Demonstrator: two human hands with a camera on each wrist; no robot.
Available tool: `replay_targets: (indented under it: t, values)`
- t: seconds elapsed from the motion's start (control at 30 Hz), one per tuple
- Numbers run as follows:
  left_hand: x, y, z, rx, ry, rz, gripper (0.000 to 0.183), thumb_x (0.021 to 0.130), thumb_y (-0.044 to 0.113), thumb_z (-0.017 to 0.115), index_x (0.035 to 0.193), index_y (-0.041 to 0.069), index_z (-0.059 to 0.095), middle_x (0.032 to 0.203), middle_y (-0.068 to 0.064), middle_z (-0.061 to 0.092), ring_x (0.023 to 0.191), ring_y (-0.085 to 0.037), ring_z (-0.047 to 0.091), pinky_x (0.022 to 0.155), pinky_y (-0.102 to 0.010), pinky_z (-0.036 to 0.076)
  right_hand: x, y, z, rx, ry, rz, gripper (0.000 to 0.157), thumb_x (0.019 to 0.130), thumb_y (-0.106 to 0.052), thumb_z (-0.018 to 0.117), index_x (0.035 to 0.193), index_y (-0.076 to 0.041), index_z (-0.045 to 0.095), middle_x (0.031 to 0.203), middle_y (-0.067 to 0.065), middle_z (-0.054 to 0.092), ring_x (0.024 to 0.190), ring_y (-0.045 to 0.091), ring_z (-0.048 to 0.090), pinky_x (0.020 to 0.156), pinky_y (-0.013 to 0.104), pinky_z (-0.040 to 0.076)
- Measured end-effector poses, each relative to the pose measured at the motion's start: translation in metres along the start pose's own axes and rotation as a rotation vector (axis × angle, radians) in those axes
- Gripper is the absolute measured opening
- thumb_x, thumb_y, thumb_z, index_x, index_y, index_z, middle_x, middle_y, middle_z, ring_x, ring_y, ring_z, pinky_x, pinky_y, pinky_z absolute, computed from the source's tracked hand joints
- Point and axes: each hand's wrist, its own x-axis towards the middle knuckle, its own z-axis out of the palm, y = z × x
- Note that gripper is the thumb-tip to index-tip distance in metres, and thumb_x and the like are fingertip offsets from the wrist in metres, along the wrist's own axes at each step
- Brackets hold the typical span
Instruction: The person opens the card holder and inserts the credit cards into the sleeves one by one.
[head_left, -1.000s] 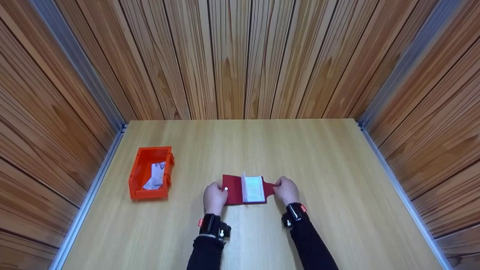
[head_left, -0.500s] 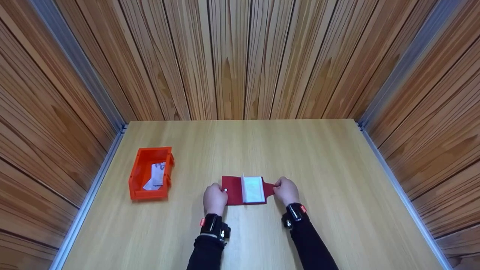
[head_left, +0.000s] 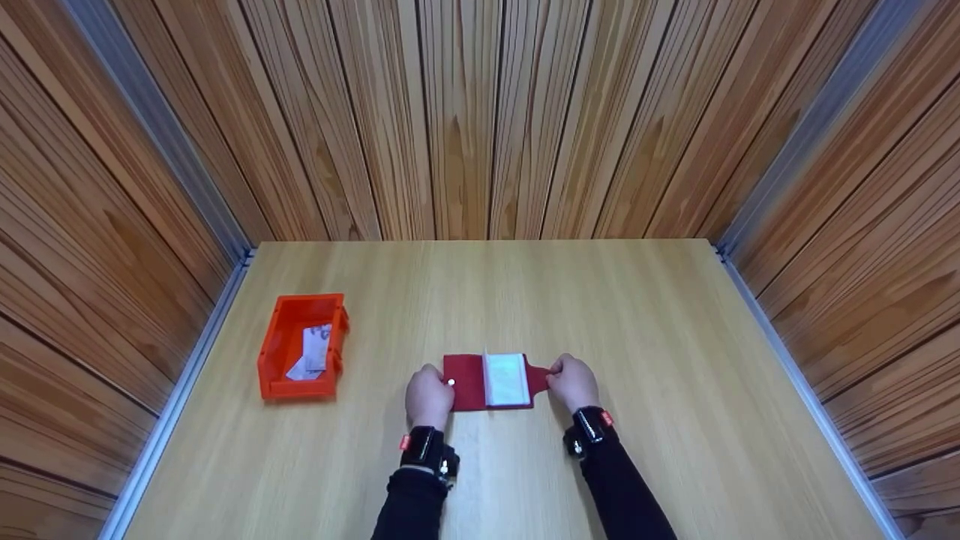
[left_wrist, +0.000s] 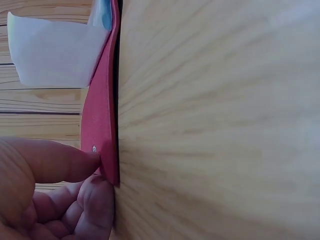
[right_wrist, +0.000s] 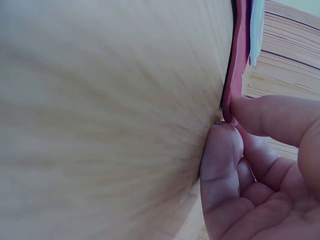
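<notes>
A red card holder [head_left: 466,384] lies spread out on the table in front of me. Translucent plastic sleeves [head_left: 507,379] fill its right half. In the left wrist view one whitish sleeve [left_wrist: 55,52] stands up from the fold. My left hand [head_left: 430,397] pinches the left edge of the cover between thumb and fingers, beside a small metal snap [left_wrist: 94,148]. On the opposite side, my right hand [head_left: 574,384] pinches the tip of the narrow closing flap [head_left: 537,379]. That grip shows in the right wrist view, with the thumb [right_wrist: 272,117] on top and a finger underneath.
An orange bin [head_left: 271,352] stands to the left on the wooden table [head_left: 645,315], with pale printed papers [head_left: 316,346] inside. Wood-plank walls [head_left: 465,120] and metal corner rails [head_left: 172,127] border the table at the back and sides.
The left cover has sunk slightly flatter, with my left hand shifting a little along with it. The raised sleeve leans lower than before. My right hand stays in place on the flap.
</notes>
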Motion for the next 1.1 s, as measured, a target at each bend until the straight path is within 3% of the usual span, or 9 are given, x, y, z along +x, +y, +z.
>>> replay_targets:
  t: [0.9,0.97,1.1]
  values:
    - [0.001,-0.002,-0.002,-0.034,-0.022,-0.034,0.011,0.082,0.006,0.073,0.082,0.004,0.062,0.075,-0.007,0.062,0.075,-0.028,0.061,0.069,-0.042,0.049,0.001,-0.004,-0.003,0.117,-0.027,0.07,0.009,0.083,-0.003,0.071,0.088,-0.002,0.063,0.079,0.006,0.061,0.075,0.023,0.058,0.066,0.034,0.048]
    - [0.001,-0.002,-0.001,-0.039,-0.018,-0.03,0.011,0.081,0.006,0.073,0.081,0.005,0.062,0.074,-0.007,0.062,0.075,-0.028,0.061,0.068,-0.042,0.048,0.001,-0.007,-0.004,0.133,-0.026,0.066,0.009,0.084,-0.003,0.07,0.088,-0.002,0.063,0.081,0.006,0.062,0.076,0.023,0.059,0.068,0.035,0.049]
    - [0.0,-0.004,-0.001,-0.047,-0.006,-0.012,0.011,0.081,0.006,0.072,0.08,0.005,0.062,0.073,-0.006,0.062,0.073,-0.027,0.061,0.067,-0.041,0.048,0.0,-0.014,-0.007,0.141,0.017,-0.029,0.008,0.082,-0.002,0.07,0.088,0.0,0.065,0.083,0.008,0.064,0.08,0.026,0.061,0.075,0.041,0.05]
